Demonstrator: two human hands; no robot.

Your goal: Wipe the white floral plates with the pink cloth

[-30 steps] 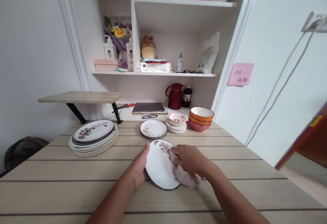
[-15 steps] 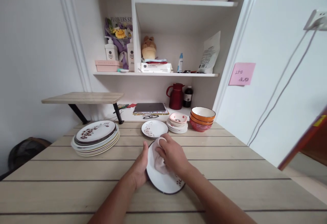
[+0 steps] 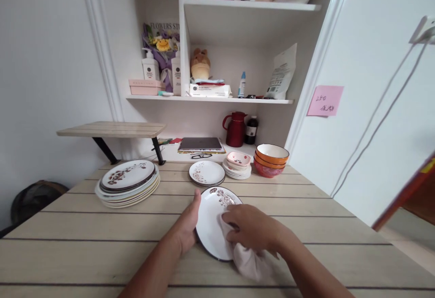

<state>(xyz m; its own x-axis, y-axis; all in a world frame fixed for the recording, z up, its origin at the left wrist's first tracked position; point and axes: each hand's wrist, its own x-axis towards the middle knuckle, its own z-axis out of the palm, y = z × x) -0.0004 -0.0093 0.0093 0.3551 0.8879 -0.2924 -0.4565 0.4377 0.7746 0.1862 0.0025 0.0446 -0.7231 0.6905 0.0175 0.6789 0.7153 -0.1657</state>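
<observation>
A white plate [image 3: 211, 218] with a dark rim and brown flower print is tilted up a little over the table. My left hand [image 3: 188, 225] grips its left edge, thumb along the rim and the other fingers hidden behind. Pressed on the plate's right side is a pale pink cloth [image 3: 249, 261], bunched under my right hand [image 3: 253, 227], whose fingers are closed on it. The cloth's loose end hangs past the lower right rim. Just behind stands a short stack of similar plates [image 3: 206, 173].
At left, a tall plate stack [image 3: 127, 184] sits before a small raised shelf [image 3: 112, 129]. Small dishes [image 3: 238, 171] and stacked bowls [image 3: 271, 162] stand at the back right. Behind are a laptop [image 3: 200, 143], glasses [image 3: 201, 156], a red jug [image 3: 235, 129] and a dark bottle [image 3: 251, 130].
My right hand has moved the cloth from the plate's upper left to its right side, baring the flower print at the top. My left hand keeps its hold on the edge.
</observation>
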